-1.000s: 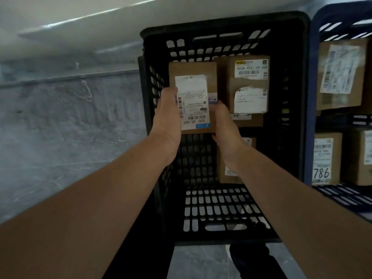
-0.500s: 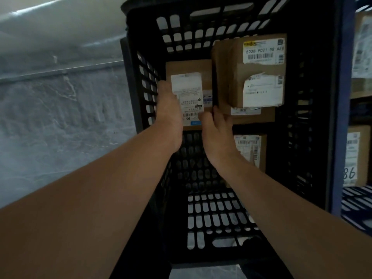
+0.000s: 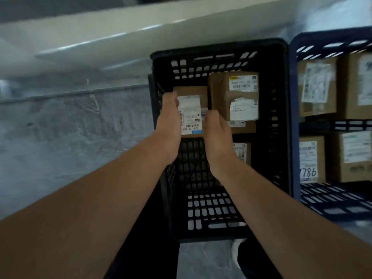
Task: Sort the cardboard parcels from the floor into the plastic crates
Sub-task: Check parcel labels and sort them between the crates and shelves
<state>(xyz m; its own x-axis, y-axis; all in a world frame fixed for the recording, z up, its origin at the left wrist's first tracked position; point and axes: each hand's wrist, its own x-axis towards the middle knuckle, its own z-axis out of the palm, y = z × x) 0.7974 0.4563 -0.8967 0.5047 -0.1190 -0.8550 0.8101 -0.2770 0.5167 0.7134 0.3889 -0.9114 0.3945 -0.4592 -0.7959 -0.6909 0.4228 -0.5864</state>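
A small cardboard parcel (image 3: 191, 111) with a white shipping label is inside the black plastic crate (image 3: 219, 51), toward its far left. My left hand (image 3: 169, 129) holds its left edge and my right hand (image 3: 216, 137) holds its right edge. Just to its right, other labelled parcels (image 3: 239, 97) are stacked in the same crate, and another parcel (image 3: 241, 153) shows below them behind my right wrist.
A blue plastic crate (image 3: 330, 41) stands right beside the black one, holding several labelled cardboard parcels (image 3: 318, 85). Grey marbled floor (image 3: 70, 137) stretches to the left, with a pale wall base beyond. My dark-clothed legs are below the black crate.
The parcel has gone deeper into the black crate, toward its far left corner, with both hands still on it. The view has shifted, bringing the blue crate back into sight.
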